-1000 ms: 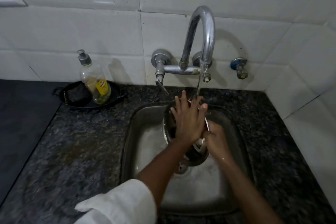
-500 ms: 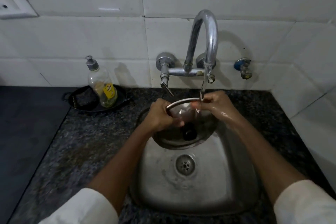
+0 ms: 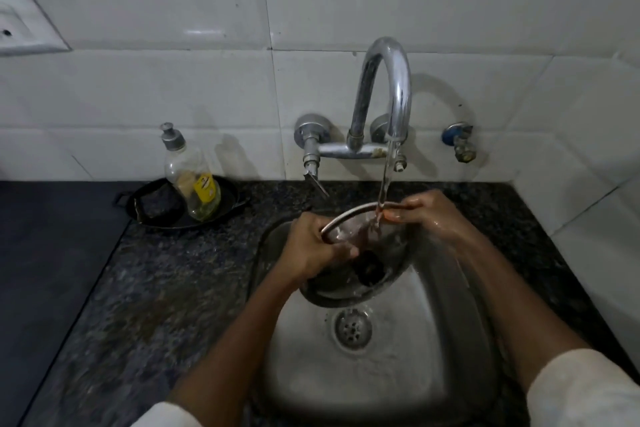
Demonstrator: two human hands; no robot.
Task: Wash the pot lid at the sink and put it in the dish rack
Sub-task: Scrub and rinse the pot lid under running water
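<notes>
A round glass pot lid point(image 3: 360, 282) with a steel rim and a black knob hangs over the steel sink point(image 3: 433, 340), tilted with its far edge up. Water runs from the chrome tap point(image 3: 388, 87) onto the lid's upper rim. My left hand point(image 3: 311, 248) grips the rim on the left side, with its fingers curled over the edge. My right hand point(image 3: 429, 213) pinches the top of the rim just right of the water stream. No dish rack is in view.
A soap bottle point(image 3: 190, 173) stands in a black dish point(image 3: 152, 208) with a dark scrubber on the granite counter point(image 3: 166, 305), left of the sink. A small valve point(image 3: 460, 142) sticks out of the tiled wall at right. The drain point(image 3: 352, 328) lies below the lid.
A second ago the lid stood upright with my left palm flat on it. Both hands now hold its rim, tilted under the stream. Since half a second ago little has moved.
</notes>
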